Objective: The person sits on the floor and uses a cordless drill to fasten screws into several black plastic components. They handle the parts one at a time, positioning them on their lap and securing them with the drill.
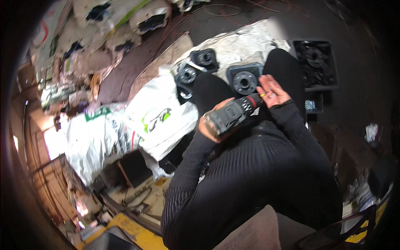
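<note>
My left hand [207,130] is wrapped around a dark grey cordless drill [232,115] with a red ring near its chuck. The drill points up and to the right across my lap, and a short yellow tip shows at its front. Right beside that tip, my right hand [275,92] is palm up with its fingers stretched out. Tiny shiny bits, too small to name, seem to lie on that palm. Between my knees sits a black square part with a round grey flange [244,82]. Two similar black flanged parts [205,58] lie beyond my left knee.
A black crate [314,62] of dark parts stands right of my right knee, with a smaller tray [313,103] below it. White plastic bags [154,116] bulge at my left. Pale sacking [246,41] covers the floor ahead, and filled sacks [89,62] lie at far left.
</note>
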The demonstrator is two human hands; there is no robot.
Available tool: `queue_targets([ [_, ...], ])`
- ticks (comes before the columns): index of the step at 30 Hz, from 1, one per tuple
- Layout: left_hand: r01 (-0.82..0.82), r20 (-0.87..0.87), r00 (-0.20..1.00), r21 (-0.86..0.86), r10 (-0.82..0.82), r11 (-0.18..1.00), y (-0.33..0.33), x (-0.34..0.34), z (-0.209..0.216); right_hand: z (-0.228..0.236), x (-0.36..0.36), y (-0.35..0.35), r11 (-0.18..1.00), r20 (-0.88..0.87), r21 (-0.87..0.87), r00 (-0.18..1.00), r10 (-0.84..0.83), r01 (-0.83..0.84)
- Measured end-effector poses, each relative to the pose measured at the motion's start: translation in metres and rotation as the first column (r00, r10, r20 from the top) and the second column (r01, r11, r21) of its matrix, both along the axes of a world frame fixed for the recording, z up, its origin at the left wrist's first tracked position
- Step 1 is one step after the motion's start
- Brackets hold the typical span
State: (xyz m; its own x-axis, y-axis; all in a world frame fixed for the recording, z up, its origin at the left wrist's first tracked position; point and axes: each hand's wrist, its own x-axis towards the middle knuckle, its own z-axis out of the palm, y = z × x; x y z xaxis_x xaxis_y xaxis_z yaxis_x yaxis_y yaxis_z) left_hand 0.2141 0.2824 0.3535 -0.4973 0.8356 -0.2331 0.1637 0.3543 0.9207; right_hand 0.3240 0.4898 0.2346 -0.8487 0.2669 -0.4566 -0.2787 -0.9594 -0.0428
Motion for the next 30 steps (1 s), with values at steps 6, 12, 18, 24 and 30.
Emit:
queue_targets([
  [6,0.056,-0.550,0.823,-0.171,-0.143,0.984,-0.003,0.004,-0.001,0.033,-0.011,-0.008,0.999,0.206,-0.031,0.978,0.015,-0.008],
  [12,0.061,-0.416,0.902,-0.137,-0.114,0.989,-0.001,0.004,-0.004,0.035,-0.012,-0.014,0.999,0.206,-0.034,0.978,-0.007,0.014],
  [18,0.081,-0.444,0.883,-0.178,-0.153,0.981,-0.001,0.005,-0.005,0.034,-0.011,-0.018,0.999,0.238,-0.040,0.971,-0.019,0.030],
  [24,-0.059,-0.192,0.981,-0.188,0.022,0.980,0.001,0.016,0.001,0.029,-0.010,-0.019,0.999,0.284,-0.021,0.958,0.030,-0.025],
  [30,0.050,-0.703,0.668,-0.285,-0.244,0.957,0.009,0.022,0.018,0.020,-0.010,-0.020,0.990,0.319,-0.053,0.937,0.138,-0.128],
])
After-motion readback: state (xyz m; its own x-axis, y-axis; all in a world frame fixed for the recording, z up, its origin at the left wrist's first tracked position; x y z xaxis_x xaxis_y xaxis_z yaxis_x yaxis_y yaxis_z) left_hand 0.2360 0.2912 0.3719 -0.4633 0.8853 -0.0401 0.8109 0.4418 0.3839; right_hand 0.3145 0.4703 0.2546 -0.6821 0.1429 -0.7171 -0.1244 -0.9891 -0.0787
